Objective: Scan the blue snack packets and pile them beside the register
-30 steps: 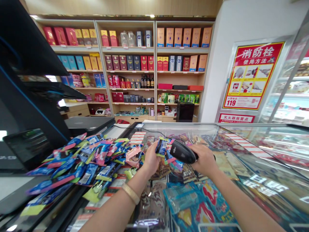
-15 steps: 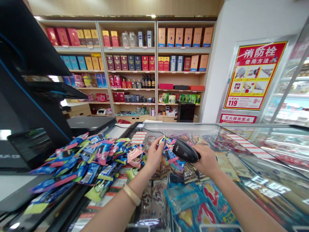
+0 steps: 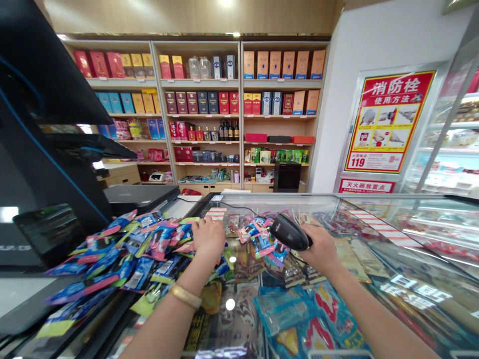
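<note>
My right hand [image 3: 322,249] is closed round the handle of a black barcode scanner [image 3: 290,232], whose head points left over the glass counter. Beneath the scanner head lies a small heap of pink and blue snack packets [image 3: 262,242]. My left hand [image 3: 209,239], with a gold-coloured bracelet on its wrist, rests at the right edge of a large pile of similar small packets [image 3: 138,249]. Its fingers bend down over the packets there, and their tips are hidden, so I cannot tell whether it grips one.
A dark checkout screen [image 3: 48,65] and its stand rise at the left. Under the glass counter top [image 3: 232,279] show larger snack bags, among them blue bags [image 3: 288,314]. A thin cable [image 3: 228,203] runs across the back. Shelves of boxed bottles [image 3: 204,102] stand behind.
My left hand has let go of a small packet near the scanner and moved left to the large pile. The right hand and scanner have hardly moved.
</note>
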Motion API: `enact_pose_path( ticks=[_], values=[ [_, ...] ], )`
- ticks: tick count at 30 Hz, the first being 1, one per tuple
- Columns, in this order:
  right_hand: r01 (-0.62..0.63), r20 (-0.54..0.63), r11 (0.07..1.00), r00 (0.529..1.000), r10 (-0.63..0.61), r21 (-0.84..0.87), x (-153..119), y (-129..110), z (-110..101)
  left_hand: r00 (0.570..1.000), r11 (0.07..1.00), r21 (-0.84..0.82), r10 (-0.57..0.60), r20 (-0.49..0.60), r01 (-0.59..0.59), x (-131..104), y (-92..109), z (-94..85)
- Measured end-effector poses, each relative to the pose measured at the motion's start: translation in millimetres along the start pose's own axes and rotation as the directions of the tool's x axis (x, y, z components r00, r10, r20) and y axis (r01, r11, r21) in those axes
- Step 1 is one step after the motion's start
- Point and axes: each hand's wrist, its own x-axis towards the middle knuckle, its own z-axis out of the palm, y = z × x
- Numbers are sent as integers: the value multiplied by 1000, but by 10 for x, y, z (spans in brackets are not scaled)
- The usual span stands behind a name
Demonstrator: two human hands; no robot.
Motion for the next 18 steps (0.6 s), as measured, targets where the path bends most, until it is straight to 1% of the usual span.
enact_pose_path(
  ticks=[2,4,5,7,9,11,12,15,18],
  values=[
    [3,-21,1000,1000,-3,-6,-4,14,8,995,998,-17,57,-84,-58,-18,64,28],
    [2,-36,1000,999,-3,-15,-8,24,15,972,978,-99,167,-163,-185,-64,188,65],
    [1,-35,1000,999,-2,-20,-10,29,18,956,951,-161,235,-174,-263,-101,265,91],
    [-1,-25,1000,1000,0,-23,-14,37,21,920,870,-299,369,-133,-393,-197,429,161],
    [-3,-12,1000,1000,2,-21,-15,40,21,877,796,-387,474,-78,-464,-308,575,242],
    [0,0,1000,1000,0,-18,-12,36,16,849,768,-402,527,-45,-498,-402,675,312],
    [-1,1,1000,1000,1,-18,-10,31,12,845,770,-394,534,-33,-502,-435,705,335],
    [-4,-3,1000,1000,4,-24,2,13,0,860,804,-362,510,13,-471,-462,723,354],
    [-4,-25,1000,1000,3,-31,13,0,-4,877,825,-376,476,62,-421,-419,677,343]
  ],
)
